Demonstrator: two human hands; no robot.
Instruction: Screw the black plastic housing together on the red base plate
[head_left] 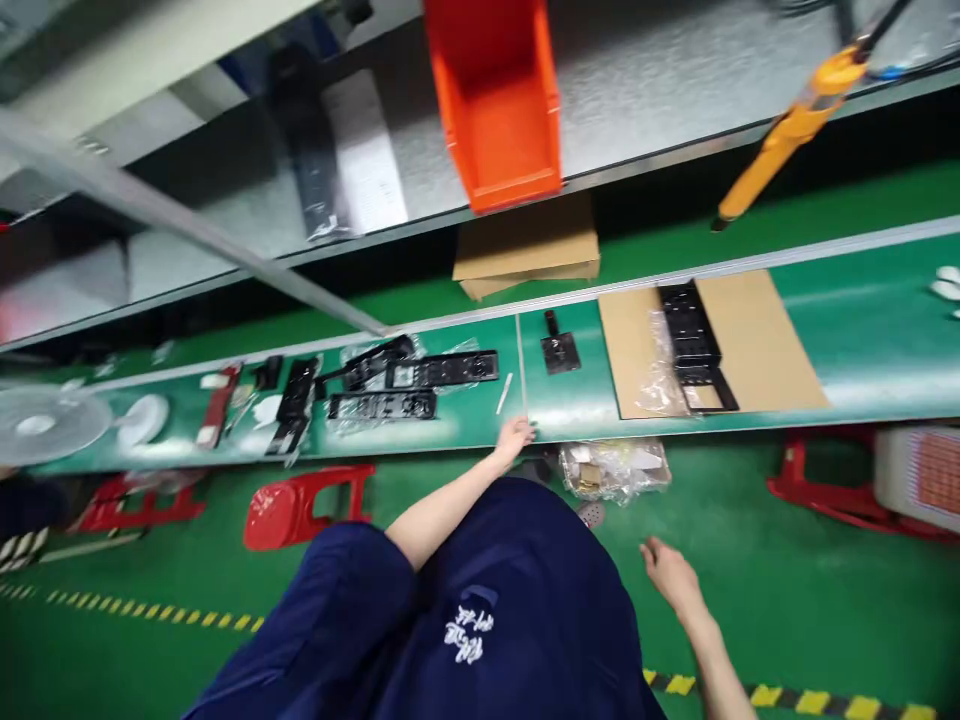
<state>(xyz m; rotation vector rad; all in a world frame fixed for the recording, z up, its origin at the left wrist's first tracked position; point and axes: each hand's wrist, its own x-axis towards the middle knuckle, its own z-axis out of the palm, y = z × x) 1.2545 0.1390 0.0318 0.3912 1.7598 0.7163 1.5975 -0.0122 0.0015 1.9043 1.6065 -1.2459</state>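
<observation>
L hand at edge of green bench, fingertips blurred (grip: can't tell). White strip on bench, near L hand. R hand over floor, half-curled, grip likewise unclear. Pale disc, far L, partly cut off.

the left hand is blurred, and its touch on the green bench is unclear. the right hand hides its palm; its forearm is cut by the view's bottom edge. the top edge cuts the orange bin. the things inside the clear bag are too small to name.
</observation>
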